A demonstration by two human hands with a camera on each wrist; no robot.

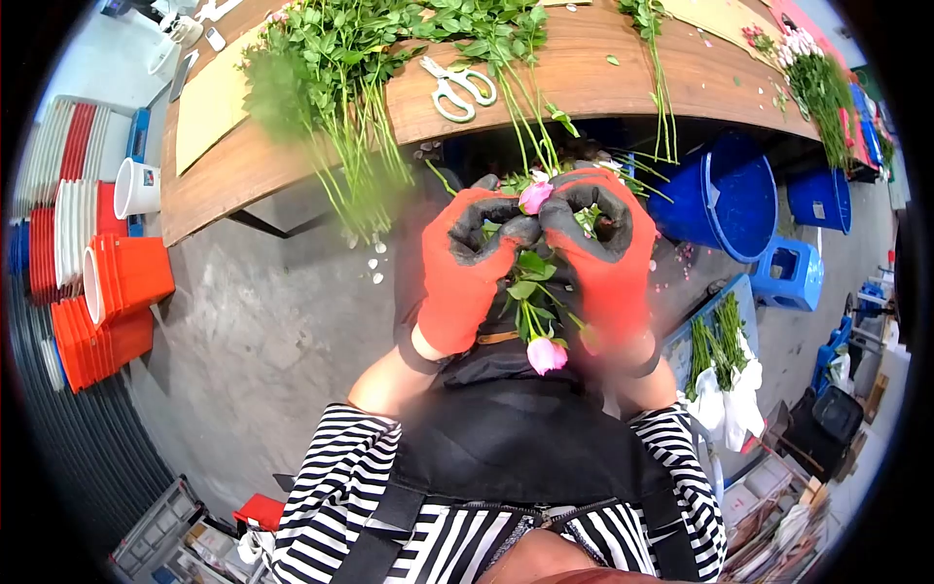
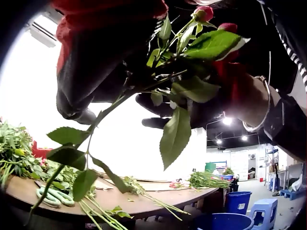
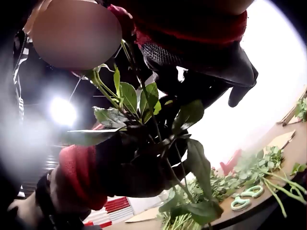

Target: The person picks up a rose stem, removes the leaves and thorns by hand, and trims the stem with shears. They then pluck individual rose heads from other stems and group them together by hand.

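Note:
Both hands wear orange-red gloves with black palms and meet in front of the dark apron. Between their thumbs and fingertips sits a small pink rose point(image 1: 534, 198). The left hand point(image 1: 471, 263) curls its fingers around leafy rose stems point(image 2: 103, 114), which slant down past the glove in the left wrist view. From the other side, the right hand point(image 1: 611, 248) pinches at the same rose with curled fingers. A second pink rose point(image 1: 547, 355) hangs head-down toward the body, with green leaves point(image 1: 525, 277) above it. The gloves partly hide the stems.
Ahead, a wooden table point(image 1: 584, 73) carries cut rose stems point(image 1: 336, 88) and pale-green-handled scissors point(image 1: 457, 90). Blue buckets point(image 1: 715, 200) and a blue stool point(image 1: 786, 274) stand right. Wrapped bunches point(image 1: 725, 389) lie at the right; orange bins point(image 1: 122, 277) are stacked left.

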